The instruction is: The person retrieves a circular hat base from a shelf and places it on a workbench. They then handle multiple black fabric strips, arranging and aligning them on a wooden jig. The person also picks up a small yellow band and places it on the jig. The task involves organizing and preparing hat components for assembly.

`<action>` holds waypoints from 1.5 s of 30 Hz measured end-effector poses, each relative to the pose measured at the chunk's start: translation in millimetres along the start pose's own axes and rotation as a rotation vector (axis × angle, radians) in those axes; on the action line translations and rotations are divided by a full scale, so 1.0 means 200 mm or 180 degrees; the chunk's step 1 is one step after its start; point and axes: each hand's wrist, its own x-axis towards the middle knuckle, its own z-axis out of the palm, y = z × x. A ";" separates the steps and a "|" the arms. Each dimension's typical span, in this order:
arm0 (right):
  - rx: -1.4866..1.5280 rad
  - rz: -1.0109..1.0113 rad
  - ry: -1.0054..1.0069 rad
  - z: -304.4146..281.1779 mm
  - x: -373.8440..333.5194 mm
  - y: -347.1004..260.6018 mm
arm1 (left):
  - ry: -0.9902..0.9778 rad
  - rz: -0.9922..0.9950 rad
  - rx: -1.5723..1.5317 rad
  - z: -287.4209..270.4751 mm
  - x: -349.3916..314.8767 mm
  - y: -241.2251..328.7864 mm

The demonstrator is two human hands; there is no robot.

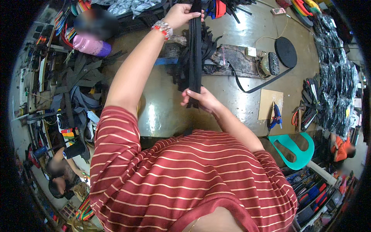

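A bundle of long black webbing straps [195, 58] runs away from me over the table. At its far end my left hand [179, 16] is closed, thumb on top of the straps. My right hand [205, 99] grips the near end, its thumb lying across the webbing. Between the two hands the straps are stretched roughly straight. Under and beside them lies a loose heap of more black strips [210, 44], partly hidden by the bundle.
Right of the bundle are a dark worn board [239, 58], a black webbing roll [286, 52] with its tail loose, and a blue glue gun [276, 116] on cardboard [266, 96]. A pink-purple bottle [92, 45] lies left. Plastic-wrapped stacks [336, 85] line the right edge. Other people sit farther off.
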 end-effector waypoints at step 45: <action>-0.4418 0.0999 0.2681 -1.83 -0.70 -0.68 | 0.3348 -0.1307 -0.1923 0.49 -1.88 -0.07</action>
